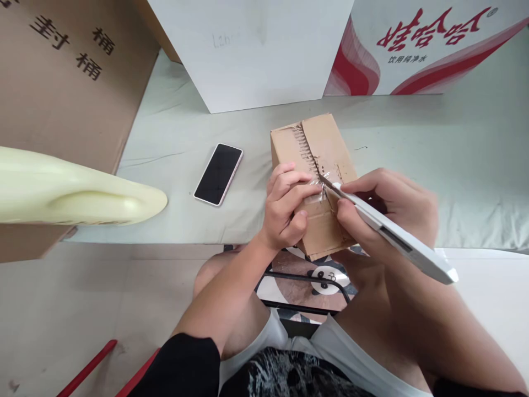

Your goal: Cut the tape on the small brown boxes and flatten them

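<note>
Two things are handled right of the frame's centre: a cardboard box (326, 144) and a white utility knife (386, 226). The box's long axis is slanted steeply from top to bottom, leaning slightly rightward. The knife is laid diagonally, its blade pointed to the upper left at the seam, its butt to the lower right. Its handle is pinched between thumb and fingers of the right hand (399, 201); the box is steadied by the left hand (286, 208), fingers curled over its top.
</note>
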Tool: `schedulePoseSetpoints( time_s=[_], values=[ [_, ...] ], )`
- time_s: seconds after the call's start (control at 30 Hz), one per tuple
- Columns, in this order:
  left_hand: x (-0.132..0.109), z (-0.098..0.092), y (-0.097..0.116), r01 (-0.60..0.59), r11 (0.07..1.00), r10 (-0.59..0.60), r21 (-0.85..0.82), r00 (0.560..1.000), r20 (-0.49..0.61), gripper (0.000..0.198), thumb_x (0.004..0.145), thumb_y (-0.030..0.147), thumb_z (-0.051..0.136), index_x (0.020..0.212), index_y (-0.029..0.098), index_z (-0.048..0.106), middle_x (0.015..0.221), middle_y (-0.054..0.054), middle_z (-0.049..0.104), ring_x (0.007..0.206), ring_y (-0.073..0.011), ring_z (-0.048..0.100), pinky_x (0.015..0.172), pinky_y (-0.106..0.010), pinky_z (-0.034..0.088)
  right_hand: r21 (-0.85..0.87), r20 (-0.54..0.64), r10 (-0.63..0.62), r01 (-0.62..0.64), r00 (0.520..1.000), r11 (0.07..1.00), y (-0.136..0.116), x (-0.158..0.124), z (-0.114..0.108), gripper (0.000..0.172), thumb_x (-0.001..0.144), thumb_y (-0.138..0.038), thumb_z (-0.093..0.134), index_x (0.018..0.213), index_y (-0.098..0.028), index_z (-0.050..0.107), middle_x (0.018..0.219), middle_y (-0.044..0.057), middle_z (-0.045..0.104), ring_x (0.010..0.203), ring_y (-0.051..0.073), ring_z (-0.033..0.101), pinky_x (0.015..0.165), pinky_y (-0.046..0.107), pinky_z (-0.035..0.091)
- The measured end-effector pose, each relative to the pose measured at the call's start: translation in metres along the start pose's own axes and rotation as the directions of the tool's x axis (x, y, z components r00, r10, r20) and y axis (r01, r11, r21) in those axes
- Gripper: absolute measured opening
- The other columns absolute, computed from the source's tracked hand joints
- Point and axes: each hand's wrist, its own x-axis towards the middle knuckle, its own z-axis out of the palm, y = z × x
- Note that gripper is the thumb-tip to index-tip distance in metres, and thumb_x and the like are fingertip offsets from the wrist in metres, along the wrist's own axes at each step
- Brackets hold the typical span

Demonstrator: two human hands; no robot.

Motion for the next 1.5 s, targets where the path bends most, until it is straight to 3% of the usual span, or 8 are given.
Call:
schedulePoseSetpoints(
  time_s=[0.3, 0.47, 0.67, 0.93, 1.07, 1.23, 1.37, 1.5],
  values=[
    [-0.001, 0.000, 0.000, 0.001, 1.000, -0.001, 0.007, 1.000, 0.003, 0.039, 0.102, 0.044, 0.037, 0.114, 0.024, 0.068, 0.116, -0.009, 0.069, 0.112, -0.0259, 0.064, 0.119, -0.054, 0.045, -0.015, 0.029, 0.056, -0.055, 0.998, 0.998, 0.001, -0.001, 0.000, 0.008, 0.076, -0.018, 0.069, 0.081, -0.024, 0.071, 0.068, -0.002, 0.068, 0.054, 0.012, 0.056, 0.050, 0.027, 0.043],
    [-0.002, -0.001, 0.000, 0.008, 0.995, -0.013, 0.098, 0.999, 0.049, 0.047, 0.103, 0.048, 0.028, 0.114, 0.025, 0.067, 0.114, -0.010, 0.068, 0.112, -0.0272, 0.064, 0.119, -0.056, 0.045, -0.019, -0.003, 0.059, -0.059, 0.998, 0.998, 0.003, -0.003, 0.001, 0.008, 0.075, -0.020, 0.069, 0.081, -0.025, 0.071, 0.068, -0.001, 0.069, 0.054, 0.013, 0.056, 0.051, 0.028, 0.044],
    [-0.002, -0.002, -0.001, -0.008, 1.000, 0.007, 0.028, 0.999, 0.036, 0.041, 0.102, 0.044, 0.034, 0.116, 0.024, 0.067, 0.117, -0.009, 0.068, 0.114, -0.0269, 0.063, 0.120, -0.056, 0.043, 0.081, 0.003, 0.026, -0.026, 1.000, 0.996, 0.009, -0.007, -0.006, 0.001, 0.078, -0.022, 0.068, 0.078, -0.023, 0.067, 0.062, -0.003, 0.063, 0.048, 0.011, 0.049, 0.049, 0.028, 0.041],
    [-0.005, -0.002, -0.003, 0.032, 0.995, -0.038, 0.091, 0.997, 0.070, 0.051, 0.102, 0.051, 0.029, 0.114, 0.024, 0.070, 0.115, -0.011, 0.069, 0.115, -0.0296, 0.063, 0.119, -0.058, 0.042, 0.037, 0.103, 0.103, -0.107, 0.989, 0.994, 0.004, 0.002, -0.004, 0.007, 0.071, -0.020, 0.067, 0.076, -0.024, 0.067, 0.056, -0.005, 0.059, 0.044, 0.010, 0.046, 0.046, 0.026, 0.037],
    [-0.005, -0.002, -0.003, 0.024, 0.997, -0.030, 0.079, 0.997, 0.069, 0.050, 0.102, 0.051, 0.030, 0.116, 0.024, 0.069, 0.117, -0.010, 0.068, 0.114, -0.0289, 0.064, 0.121, -0.057, 0.041, 0.067, 0.084, 0.063, -0.068, 0.994, 0.995, 0.002, 0.003, -0.006, 0.003, 0.072, -0.020, 0.065, 0.072, -0.023, 0.065, 0.055, -0.004, 0.060, 0.042, 0.009, 0.043, 0.044, 0.026, 0.034],
    [-0.004, -0.003, -0.003, 0.011, 0.999, -0.013, 0.040, 0.998, 0.055, 0.046, 0.101, 0.046, 0.032, 0.117, 0.024, 0.069, 0.117, -0.009, 0.068, 0.115, -0.0278, 0.063, 0.121, -0.056, 0.042, 0.106, 0.199, 0.029, -0.051, 0.979, 0.993, 0.003, 0.006, -0.018, 0.005, 0.074, -0.020, 0.065, 0.071, -0.024, 0.063, 0.055, -0.004, 0.058, 0.042, 0.010, 0.044, 0.041, 0.026, 0.031],
    [-0.005, -0.002, -0.006, -0.015, 0.994, 0.009, 0.108, 0.998, 0.057, 0.050, 0.102, 0.048, 0.026, 0.115, 0.024, 0.069, 0.114, -0.010, 0.068, 0.113, -0.0271, 0.064, 0.118, -0.056, 0.045, 0.154, 0.307, -0.006, -0.044, 0.952, 0.987, -0.002, 0.007, -0.034, 0.008, 0.078, -0.021, 0.067, 0.071, -0.024, 0.063, 0.056, -0.005, 0.060, 0.044, 0.010, 0.049, 0.043, 0.026, 0.036],
    [-0.006, -0.002, -0.008, -0.030, 0.997, 0.029, 0.076, 0.999, 0.027, 0.049, 0.102, 0.049, 0.029, 0.117, 0.025, 0.069, 0.116, -0.010, 0.069, 0.116, -0.0263, 0.063, 0.118, -0.055, 0.046, 0.098, 0.312, 0.000, -0.032, 0.950, 0.995, -0.004, 0.002, -0.044, 0.008, 0.079, -0.019, 0.068, 0.072, -0.023, 0.064, 0.058, -0.003, 0.063, 0.047, 0.011, 0.054, 0.045, 0.027, 0.039]
  ],
)
